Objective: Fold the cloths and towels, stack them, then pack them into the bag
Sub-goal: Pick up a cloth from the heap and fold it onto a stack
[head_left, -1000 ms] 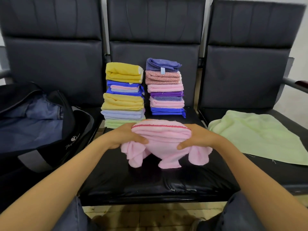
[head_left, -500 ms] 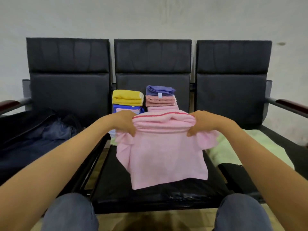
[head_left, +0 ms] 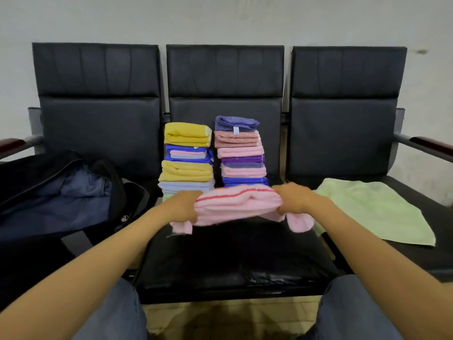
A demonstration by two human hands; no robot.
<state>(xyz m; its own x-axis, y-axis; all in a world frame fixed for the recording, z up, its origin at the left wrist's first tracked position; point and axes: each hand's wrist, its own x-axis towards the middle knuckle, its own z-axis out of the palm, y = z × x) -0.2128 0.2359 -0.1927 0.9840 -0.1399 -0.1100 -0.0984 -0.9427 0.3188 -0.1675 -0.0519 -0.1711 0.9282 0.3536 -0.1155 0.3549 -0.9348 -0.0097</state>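
Head view looks down on a row of three black padded seats (head_left: 224,74) set against a pale wall. At the left of the frame an open black bag (head_left: 61,207) lies on the left seat, its blue lining showing.

Two piles of folded cloths stand side by side at the back of the middle seat. The left stack (head_left: 187,155) has yellow on top (then blue, pink, yellow again and pale blue beneath). The right stack (head_left: 241,153) is topped by a blue-grey cloth, with pink and purple ones below.

In front of them, at the centre of the frame, the left hand (head_left: 182,207) grips the left end of a pink towel (head_left: 235,207), fingers curled round the bunched fabric. The towel has a red stripe along its upper fold and hides the foot of both stacks. Its loose corners hang below each hand; blur hides whether it touches the cushion. The right hand (head_left: 294,200) grips the towel's right end in the same way.

At the right of the frame a pale green cloth (head_left: 372,209) lies spread flat and unfolded on the right seat. Blue jeans (head_left: 110,312) show along the lower edge.
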